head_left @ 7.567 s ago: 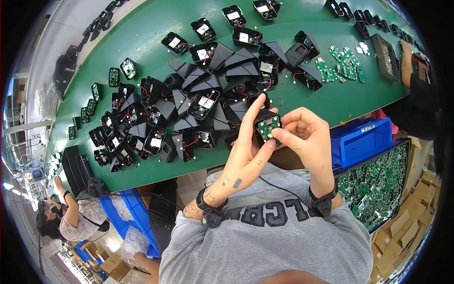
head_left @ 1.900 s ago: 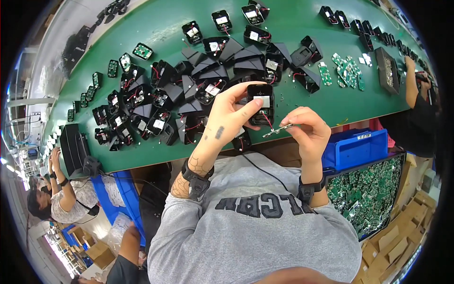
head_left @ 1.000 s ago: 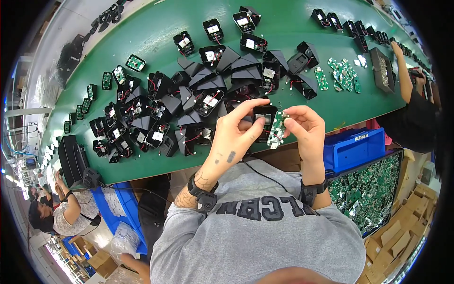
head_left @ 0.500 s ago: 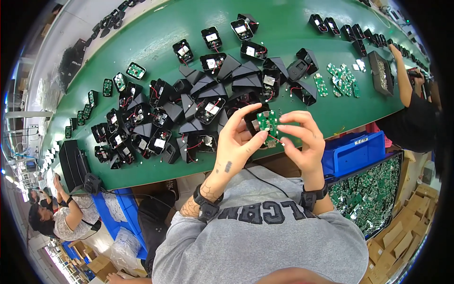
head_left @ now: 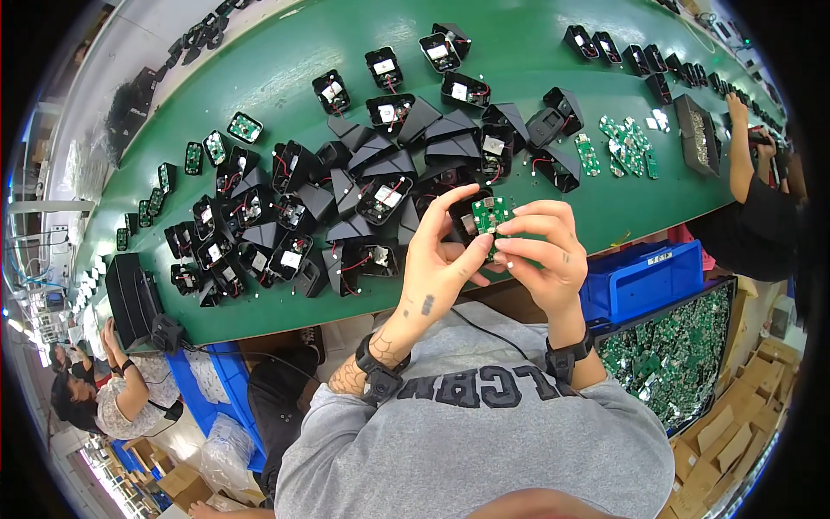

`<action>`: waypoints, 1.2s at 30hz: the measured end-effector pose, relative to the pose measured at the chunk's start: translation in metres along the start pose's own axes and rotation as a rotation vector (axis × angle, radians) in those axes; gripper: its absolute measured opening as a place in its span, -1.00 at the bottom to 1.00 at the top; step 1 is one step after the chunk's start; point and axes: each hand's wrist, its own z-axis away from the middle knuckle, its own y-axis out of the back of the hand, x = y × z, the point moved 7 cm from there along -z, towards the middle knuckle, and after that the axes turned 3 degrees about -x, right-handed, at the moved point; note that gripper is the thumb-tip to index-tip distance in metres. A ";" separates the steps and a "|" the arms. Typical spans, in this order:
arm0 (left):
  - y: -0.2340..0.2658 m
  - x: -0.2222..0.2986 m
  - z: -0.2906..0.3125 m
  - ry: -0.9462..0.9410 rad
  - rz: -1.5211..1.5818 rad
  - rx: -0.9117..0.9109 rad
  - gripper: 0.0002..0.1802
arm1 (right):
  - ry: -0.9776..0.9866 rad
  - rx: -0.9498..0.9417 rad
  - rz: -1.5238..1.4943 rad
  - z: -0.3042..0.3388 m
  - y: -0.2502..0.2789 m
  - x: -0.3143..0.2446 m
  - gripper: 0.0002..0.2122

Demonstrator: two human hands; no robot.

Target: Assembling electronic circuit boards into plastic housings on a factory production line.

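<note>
A white rectangular label (head_left: 661, 258) is fixed to the front wall of the blue bin (head_left: 644, 281) below the table's near edge. Brown cardboard boxes (head_left: 743, 415) are stacked at the lower right.

A small green circuit board (head_left: 489, 216) sits between the person's two hands, raised just above the near edge of the green table. It is roughly square, its face turned up toward the camera, with small pale and silvery parts on its surface. Behind and partly around it shows a black plastic housing (head_left: 467, 223), open side up, its dark rim visible at the board's left and upper edges. Whether the board is fully seated in the housing cannot be told.
</note>
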 end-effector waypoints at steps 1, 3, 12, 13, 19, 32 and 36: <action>-0.001 -0.001 0.000 0.002 0.013 -0.013 -0.40 | 0.022 -0.006 0.040 -0.001 0.000 -0.003 -0.85; -0.004 -0.001 0.000 0.006 0.024 -0.032 -0.39 | -0.059 0.049 -0.033 0.003 0.000 0.007 -0.85; -0.013 0.005 0.000 -0.083 0.162 -0.046 -0.28 | -0.373 0.154 -0.308 0.000 -0.005 0.014 -0.93; -0.012 0.005 0.000 -0.089 0.151 -0.032 -0.27 | -0.357 0.139 -0.282 -0.002 -0.005 0.012 -0.92; -0.006 0.012 0.000 -0.251 -0.108 0.049 -0.27 | -0.579 0.344 -0.643 0.017 -0.011 0.030 -0.88; -0.004 0.044 0.003 -0.670 -0.941 0.003 -0.27 | -0.994 -0.164 -0.862 0.030 -0.033 0.045 -0.86; -0.008 0.044 0.000 -0.647 -0.983 -0.133 -0.19 | -1.050 -0.146 -0.944 0.038 -0.037 0.051 -0.92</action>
